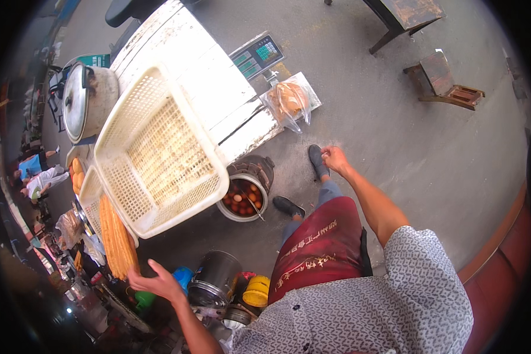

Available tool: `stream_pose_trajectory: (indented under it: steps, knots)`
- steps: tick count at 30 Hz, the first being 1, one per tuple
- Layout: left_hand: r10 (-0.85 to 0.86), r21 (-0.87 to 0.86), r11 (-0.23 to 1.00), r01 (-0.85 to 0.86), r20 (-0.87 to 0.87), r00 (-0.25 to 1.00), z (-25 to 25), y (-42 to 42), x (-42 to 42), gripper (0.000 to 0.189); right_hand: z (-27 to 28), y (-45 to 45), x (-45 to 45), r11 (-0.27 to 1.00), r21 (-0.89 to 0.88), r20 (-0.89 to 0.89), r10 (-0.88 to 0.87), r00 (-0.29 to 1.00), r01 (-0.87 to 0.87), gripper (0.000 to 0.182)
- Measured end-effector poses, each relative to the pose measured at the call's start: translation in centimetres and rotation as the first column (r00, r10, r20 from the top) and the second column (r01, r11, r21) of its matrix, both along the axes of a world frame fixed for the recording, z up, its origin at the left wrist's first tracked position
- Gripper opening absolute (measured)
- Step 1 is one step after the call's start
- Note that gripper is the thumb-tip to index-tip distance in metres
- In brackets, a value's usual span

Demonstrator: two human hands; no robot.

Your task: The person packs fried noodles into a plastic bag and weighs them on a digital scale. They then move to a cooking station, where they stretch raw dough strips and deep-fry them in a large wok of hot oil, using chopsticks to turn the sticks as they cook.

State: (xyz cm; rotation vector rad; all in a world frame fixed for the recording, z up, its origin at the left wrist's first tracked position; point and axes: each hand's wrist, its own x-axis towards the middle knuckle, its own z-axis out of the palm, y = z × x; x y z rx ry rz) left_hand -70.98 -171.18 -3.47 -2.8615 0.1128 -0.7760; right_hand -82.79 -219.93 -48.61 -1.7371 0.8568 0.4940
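My left hand (pixel 155 279) is at the lower left, thumb apart from the fingers. Its fingertips are at the lower end of a bunch of long fried dough sticks (pixel 115 239); whether they touch is unclear. The sticks lean out of a smaller cream plastic basket (pixel 88 188). Beside it, a large perforated cream plastic basket (pixel 168 146) stands with nothing in it. My right hand (pixel 335 159) hangs over the floor, fingers curled together, no object visible in it. A pot (pixel 242 197) of eggs in dark liquid, with a ladle, sits below the table corner.
A white worn table (pixel 194 66) bears the large basket. At its corner, a digital scale (pixel 257 54) holds bagged food (pixel 290 99). A lidded metal pot (pixel 88 101) stands at left. A black bucket (pixel 214 278) and yellow container (pixel 256 291) are below. Wooden stools (pixel 440 73) stand at upper right.
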Motion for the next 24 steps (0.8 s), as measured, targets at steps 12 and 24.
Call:
stream_pose_trajectory:
  steps: [12, 24]
  knots:
    - [-0.378, -0.505, 0.790, -0.348, -0.848, 0.371, -11.9, -16.5, -11.7, 0.043, -3.4, -6.1, 1.6, 0.993, -0.030, -0.147, 0.108, 0.983, -0.113, 0.025]
    - [-0.290, -0.264, 0.586, -0.766, -0.951, 0.106, -17.3, -14.3, -17.0, 0.039, -6.6, -3.8, 6.1, 0.970, -0.214, -0.129, 0.091, 0.987, -0.117, 0.053]
